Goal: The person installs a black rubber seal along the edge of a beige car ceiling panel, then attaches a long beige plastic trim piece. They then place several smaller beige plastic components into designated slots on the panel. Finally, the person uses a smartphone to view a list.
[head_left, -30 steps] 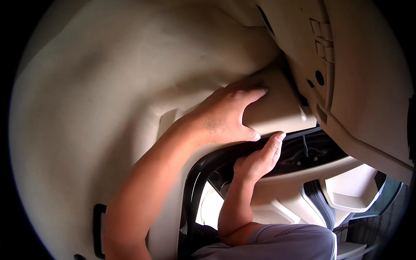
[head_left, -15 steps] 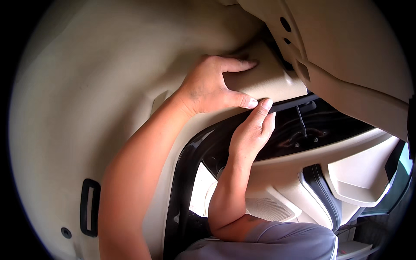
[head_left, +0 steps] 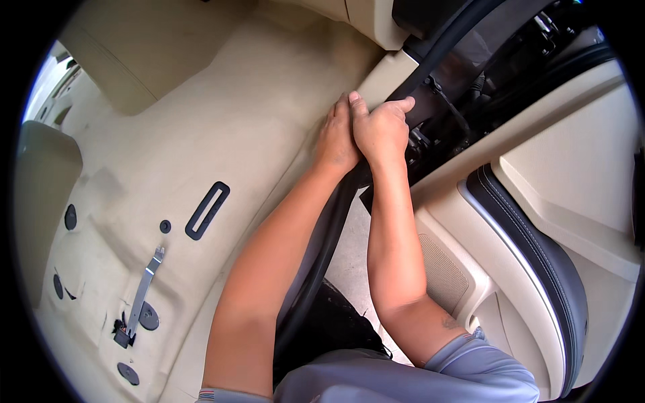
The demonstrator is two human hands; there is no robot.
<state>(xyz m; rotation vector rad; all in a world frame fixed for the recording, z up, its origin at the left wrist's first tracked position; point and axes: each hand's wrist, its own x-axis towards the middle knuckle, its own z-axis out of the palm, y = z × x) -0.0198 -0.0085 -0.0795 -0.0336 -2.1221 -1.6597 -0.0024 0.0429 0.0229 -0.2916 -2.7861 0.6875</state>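
A beige trim panel [head_left: 388, 75] runs along the foot of the door opening, its upper part showing beyond my hands. Beside it on the door side lies the black rubber door seal [head_left: 440, 41]. My left hand [head_left: 338, 140] is closed over the panel's edge on the carpet side, its fingertips mostly out of sight. Right against it, my right hand [head_left: 381, 131] wraps over the edge at the seal, thumb toward the left hand and a bent finger pointing at the door. What lies beneath both palms is hidden.
Beige carpet [head_left: 269, 127] covers the car floor on the left, with a black slotted frame [head_left: 207, 210] and a metal bracket [head_left: 143, 292]. The open door [head_left: 537, 269] stands on the right. Dark hinge parts and cables [head_left: 457, 114] sit beyond my right hand.
My view has swung to show more floor and door. Both hands now sit close together on the sill edge; the left, earlier spread across the panel, has drawn in beside the right.
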